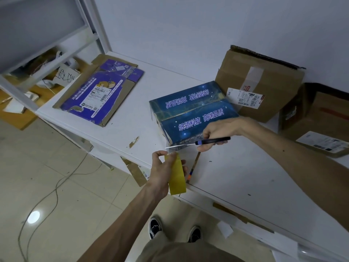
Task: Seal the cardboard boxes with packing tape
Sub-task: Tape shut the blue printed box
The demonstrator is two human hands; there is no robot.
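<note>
White table top (pixel 236 176) runs along a pale wall (pixel 188 25), with beige floor tiles (pixel 56 186) below at 8 o'clock and a loose cable (pixel 56 195) trailing over them. A blue box (pixel 192 110) printed with white characters sits near the middle of the table, its top flaps folded shut and meeting along a centre seam.

At 6 o'clock from that box, over the table's near edge, the left hand (pixel 160 173) grips a yellow tape roll (pixel 176 176). Its fingers are curled round the roll from the left, and the thumb is bent over the upper rim. A clear tape strip (pixel 182 149) runs from the top of the roll up to the box's near lower corner.

The right hand (pixel 217 133) hovers just in front of the box's near face. Its fingers are clenched round the black handle of a knife (pixel 211 141), pinching it from above and below. The thin blade points toward 9 o'clock and lies across the strip just above the roll. Whether the edge is biting into the tape cannot be told.

A flattened purple carton (pixel 102 93) lies at 10 o'clock on the table, well apart from the blue box. A taped brown box (pixel 258 86) with a shipping label leans against the wall at 2 o'clock, just beside the blue box. A second brown box (pixel 317 118) stands at 3 o'clock. A white shelf frame (pixel 90 35) rises at 11 o'clock. Two dark shoes (pixel 155 226) show on the floor at 6 o'clock.
</note>
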